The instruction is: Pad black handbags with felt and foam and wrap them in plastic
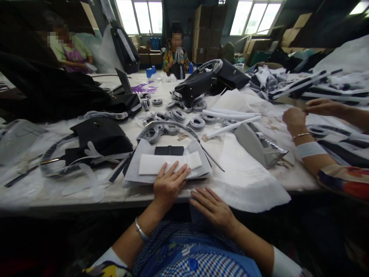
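My left hand (170, 184) lies flat with fingers spread on a white foam strip (152, 164). The strip rests across a black handbag (169, 150) that lies on the table, with white tissue paper (131, 177) around it and a wrapped handle (175, 125) arching behind. At the table's front edge, just right of the bag, my right hand (215, 209) is palm down with its fingers stretched out and holds nothing visible. Beside it spreads a stack of thin white sheets (248, 181).
A grey tape dispenser (253, 144) stands to the right. Several coiled, wrapped straps (197, 123) lie behind the bag. Another black handbag (100, 136) is at left, more bags (198, 82) farther back. A co-worker's hands (296, 115) work at right; two people sit or stand across the table.
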A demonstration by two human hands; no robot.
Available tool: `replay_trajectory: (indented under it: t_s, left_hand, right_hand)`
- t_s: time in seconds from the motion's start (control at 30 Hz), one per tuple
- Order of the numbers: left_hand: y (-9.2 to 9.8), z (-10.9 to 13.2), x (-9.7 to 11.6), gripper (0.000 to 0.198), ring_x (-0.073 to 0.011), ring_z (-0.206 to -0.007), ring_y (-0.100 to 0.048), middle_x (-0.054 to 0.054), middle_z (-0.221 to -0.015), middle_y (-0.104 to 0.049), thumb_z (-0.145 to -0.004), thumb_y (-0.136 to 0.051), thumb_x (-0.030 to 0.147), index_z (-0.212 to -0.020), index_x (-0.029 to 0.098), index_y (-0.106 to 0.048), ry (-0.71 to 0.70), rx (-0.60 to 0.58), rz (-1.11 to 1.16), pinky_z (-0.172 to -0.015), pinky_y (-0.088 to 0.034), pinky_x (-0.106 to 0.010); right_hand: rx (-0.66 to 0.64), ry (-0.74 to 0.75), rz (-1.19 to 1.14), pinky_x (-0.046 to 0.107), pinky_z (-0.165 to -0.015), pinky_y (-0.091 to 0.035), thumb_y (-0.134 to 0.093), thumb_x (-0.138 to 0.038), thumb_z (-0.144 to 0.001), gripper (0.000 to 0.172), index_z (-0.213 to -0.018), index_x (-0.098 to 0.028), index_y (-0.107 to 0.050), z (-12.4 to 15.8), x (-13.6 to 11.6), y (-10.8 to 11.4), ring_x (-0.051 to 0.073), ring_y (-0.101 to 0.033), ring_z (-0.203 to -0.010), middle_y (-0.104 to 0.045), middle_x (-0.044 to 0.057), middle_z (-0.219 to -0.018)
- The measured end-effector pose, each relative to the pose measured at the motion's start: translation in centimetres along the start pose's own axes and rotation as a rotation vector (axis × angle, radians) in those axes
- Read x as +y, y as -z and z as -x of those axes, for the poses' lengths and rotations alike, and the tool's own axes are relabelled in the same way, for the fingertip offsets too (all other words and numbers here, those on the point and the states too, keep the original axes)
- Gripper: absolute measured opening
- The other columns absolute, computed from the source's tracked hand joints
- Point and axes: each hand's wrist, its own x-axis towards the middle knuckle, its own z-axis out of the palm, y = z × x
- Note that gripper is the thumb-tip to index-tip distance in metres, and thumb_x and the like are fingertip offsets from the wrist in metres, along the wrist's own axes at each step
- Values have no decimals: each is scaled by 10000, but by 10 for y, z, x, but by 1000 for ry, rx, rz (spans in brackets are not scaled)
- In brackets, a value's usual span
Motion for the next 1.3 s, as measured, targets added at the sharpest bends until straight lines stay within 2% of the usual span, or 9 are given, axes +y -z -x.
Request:
replay_trajectory:
  t_s: [0.17, 0.4, 0.53, 0.7, 0.9, 1.0, 1.1, 1.2, 1.3]
  left_hand:
    - [-1, -1, 1, 343, -251, -1251, -591, 15, -1299, -663, -956, -577, 254, -1298, 273, -606, -11, 34, -28, -1157, -305, -475]
    - [-1, -1, 2, 345, -246, -1257, -587, 6, -1294, -665, -958, -570, 242, -1299, 276, -607, -10, 24, -29, -1153, -328, -482]
    - [0, 0, 2, 352, -242, -1257, -588, -5, -1282, -672, -962, -562, 247, -1310, 279, -600, -14, 24, -32, -1151, -345, -489]
    - [-3, 2, 2, 324, -245, -1249, -595, -16, -1280, -675, -963, -562, 248, -1281, 261, -621, -19, 58, -32, -1158, -344, -502]
    - [-5, 0, 3, 199, -229, -1219, -618, -19, -1252, -698, -970, -546, 221, -1097, 233, -698, -2, 75, -5, -1183, -311, -497]
    - [-5, -1, 3, 189, -214, -1181, -643, -32, -1216, -716, -963, -553, 206, -1095, 202, -688, 5, 112, 28, -1169, -350, -462]
    - [-3, -1, 2, 203, -195, -1148, -661, -45, -1187, -728, -973, -516, 196, -1100, 180, -672, 22, 105, 91, -1130, -416, -415]
    - [-2, -2, 2, 205, -176, -1082, -687, -46, -1145, -740, -982, -492, 229, -1077, 180, -667, 65, 105, 112, -1097, -453, -367]
    - [-1, -4, 2, 228, -168, -1004, -704, -49, -1105, -747, -987, -477, 262, -1086, 188, -669, 91, 125, 80, -1043, -496, -323]
  right_hand:
    - [179, 22, -194, 425, -1040, -524, -468, -89, -978, 295, -1211, -104, -648, -17, 2, -2, 207, -665, -1138, -745, 119, -1111]
    - [214, -57, -289, 366, -894, -606, -460, -106, -982, 263, -1149, -125, -662, -25, -16, 20, 205, -725, -994, -764, 105, -1039]
    - [200, -36, -265, 345, -877, -599, -469, -111, -989, 236, -1125, -142, -660, -50, -4, 42, 179, -730, -929, -768, 82, -1005]
    - [105, -14, -173, 305, -844, -559, -449, -130, -999, 253, -1074, -194, -682, -94, 35, 57, 154, -717, -831, -769, 38, -940]
    - [-19, -214, -144, 269, -731, -463, -627, -123, -903, 168, -942, -243, -737, -120, 79, 35, 152, -697, -777, -760, -5, -838]
    - [-76, -389, -201, 259, -714, -445, -729, -177, -843, 58, -817, -227, -715, -124, 89, 24, 156, -669, -770, -731, -10, -793]
    - [-206, -526, -267, 246, -658, -418, -773, -230, -804, 117, -773, -212, -662, -128, 97, 19, 151, -626, -735, -686, -14, -762]
    - [-336, -615, -307, 238, -600, -364, -792, -257, -777, 171, -787, -212, -628, -135, 104, 16, 139, -589, -676, -651, -32, -727]
    - [-375, -674, -326, 235, -572, -322, -793, -266, -767, 238, -912, -233, -608, -140, 109, 13, 131, -568, -637, -633, -54, -714]
